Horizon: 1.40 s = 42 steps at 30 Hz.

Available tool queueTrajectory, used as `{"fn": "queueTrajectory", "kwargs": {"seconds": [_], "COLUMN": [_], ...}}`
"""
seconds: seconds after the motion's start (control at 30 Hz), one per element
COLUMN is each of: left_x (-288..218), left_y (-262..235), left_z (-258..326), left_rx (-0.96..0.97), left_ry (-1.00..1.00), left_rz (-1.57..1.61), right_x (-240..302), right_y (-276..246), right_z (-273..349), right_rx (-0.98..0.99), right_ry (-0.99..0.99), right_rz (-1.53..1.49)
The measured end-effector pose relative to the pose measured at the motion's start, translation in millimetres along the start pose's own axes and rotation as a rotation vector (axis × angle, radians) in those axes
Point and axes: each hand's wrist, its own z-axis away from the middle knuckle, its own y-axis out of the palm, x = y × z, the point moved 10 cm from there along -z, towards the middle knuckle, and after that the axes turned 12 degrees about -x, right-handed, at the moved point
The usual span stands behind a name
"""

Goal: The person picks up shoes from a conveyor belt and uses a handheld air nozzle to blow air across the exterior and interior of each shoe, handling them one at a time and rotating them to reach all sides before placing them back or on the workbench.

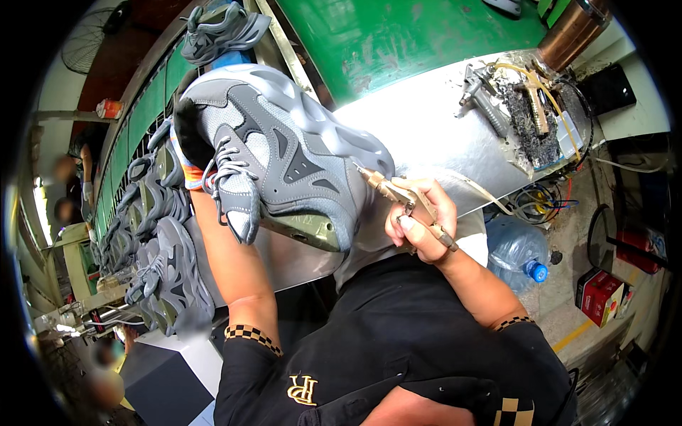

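Observation:
A grey sneaker (284, 142) with mesh panels and grey laces is held up in front of me, its thick pale sole (312, 113) facing up and right. My left hand (190, 172), in a glove with orange and blue showing, is closed on the toe end; the shoe covers part of it. Bare fingers of my right hand (428, 227) wrap around a brass-coloured spray gun (398, 195) with a lever and a narrow tip. That tip points at the shoe near the heel end of the sole; whether it touches is hard to tell.
Similar sneakers (167, 277) crowd the rack at left, and another (224, 32) sits at the top. A grey metal gun (486, 106) lies on the pale bench (419, 121) beside a dark, crusted patch. A green belt (398, 42) runs behind; a water jug (515, 248) stands at right.

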Motion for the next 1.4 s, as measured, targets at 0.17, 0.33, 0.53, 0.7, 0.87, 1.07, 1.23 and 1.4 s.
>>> {"fn": "queueTrajectory", "kwargs": {"seconds": [0.17, 0.33, 0.53, 0.7, 0.87, 1.07, 1.23, 1.4], "left_x": [45, 94, 76, 30, 15, 22, 30, 37], "left_y": [-51, -121, -172, -138, -86, -31, -12, 10], "left_z": [9, 48, 160, 260, 323, 333, 335, 331], "left_rx": [-0.159, -0.312, -0.501, -0.589, -0.417, -0.300, -0.295, -0.257], "left_ry": [-0.186, -0.389, -0.577, -0.808, -1.095, -1.206, -1.258, -1.295], "left_rz": [0.170, 0.255, 0.068, -0.064, 0.020, 0.434, 0.557, 0.660], "right_x": [-7, -17, -37, -57, -58, -67, -73, -71], "right_y": [-1, 12, 38, 52, 54, 50, 47, 50], "right_z": [0, -12, -32, -28, -29, -21, -16, -9], "right_rx": [-0.019, -0.020, 0.003, 0.026, 0.041, 0.013, -0.001, 0.074], "right_ry": [0.024, 0.094, 0.103, 0.096, 0.155, 0.213, 0.288, 0.354], "right_rz": [-0.041, -0.057, -0.041, 0.015, 0.022, -0.005, -0.013, -0.046]}}
